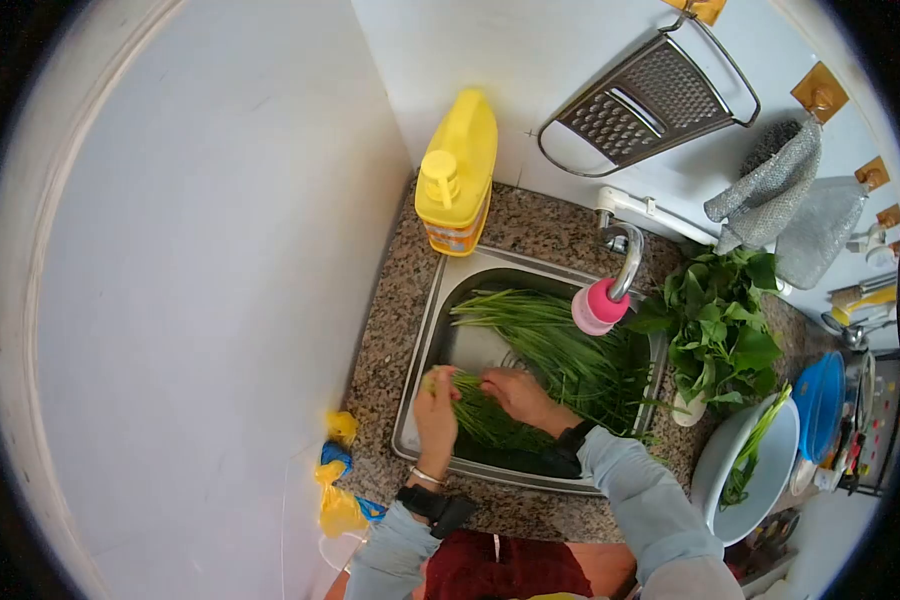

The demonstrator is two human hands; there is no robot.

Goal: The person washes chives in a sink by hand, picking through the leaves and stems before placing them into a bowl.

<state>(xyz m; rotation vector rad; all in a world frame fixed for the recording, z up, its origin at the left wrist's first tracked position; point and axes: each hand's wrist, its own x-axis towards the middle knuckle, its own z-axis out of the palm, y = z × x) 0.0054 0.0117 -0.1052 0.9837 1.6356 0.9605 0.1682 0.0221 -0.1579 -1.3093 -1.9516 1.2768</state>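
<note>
Long green stalks (550, 340) lie in the steel sink (406, 425), spread across its middle and right side. My left hand (436, 412) is over the sink's left part, its fingers closed on the end of a bunch of the stalks. Just to its right, my right hand (517, 394) is closed on the same bunch, palm down. The bunch runs down and right beneath my right hand. Above the sink's right side hangs the faucet (631, 262) with a pink nozzle (600, 307).
A yellow jug (460, 180) stands behind the sink. Leafy greens (725, 325) lie to its right, near a pale basin (776, 470) holding some stalks and a blue basin (820, 405). A grater (650, 105) hangs on the wall. Yellow and blue bags (338, 505) are at the left edge.
</note>
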